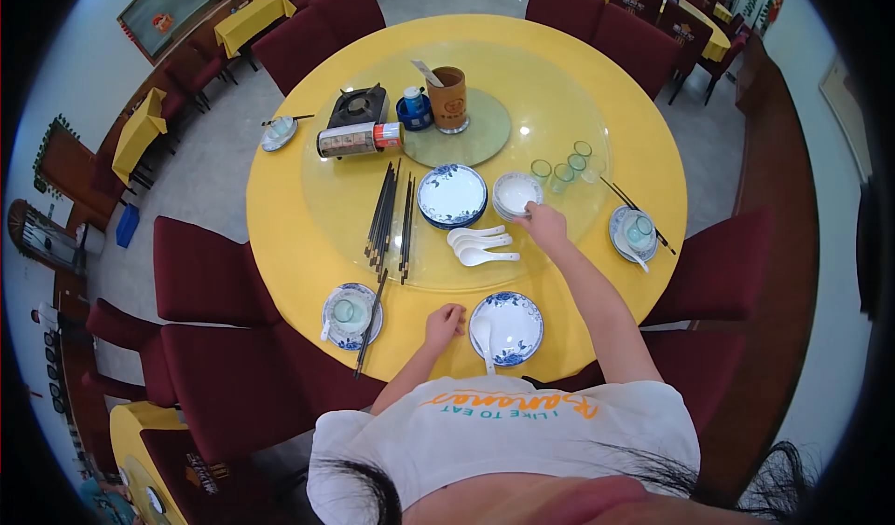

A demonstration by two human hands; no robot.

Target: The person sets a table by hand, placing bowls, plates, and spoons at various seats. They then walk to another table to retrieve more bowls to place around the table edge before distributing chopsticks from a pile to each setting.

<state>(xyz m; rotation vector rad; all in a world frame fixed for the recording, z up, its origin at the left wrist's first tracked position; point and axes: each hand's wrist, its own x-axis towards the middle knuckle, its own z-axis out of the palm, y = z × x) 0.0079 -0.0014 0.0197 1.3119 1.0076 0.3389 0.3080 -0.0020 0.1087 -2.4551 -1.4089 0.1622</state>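
At the far left of the yellow-covered table we see a saucer setting with dark chopsticks across its edge, and nearer us a flowered setting with a glass, a white spoon at its left and 2 chopsticks lying over its right side. Farther back, on the glass turntable, sits a black stove; the canister along its front has a red-and-white label with print too small for us to read. Below it lie 2 groups of dark chopsticks. A blue caddy stands beside a brown holder whose dark marking we can't make out. Our left hand is curled in loosely, near the left side of the flowered plate, which lies on the cloth directly before us with a white spoon over its left part. Beyond are the blue-rimmed stacked plates and fanned white spoons. Our shirt reads "I LIKE TO EAT Bananas", upside down. Our right hand pinches the near rim of the stacked small bowls, right of the plates. Next come 4 glasses, then a right-hand setting with glassware, a spoon and 2 chopsticks.
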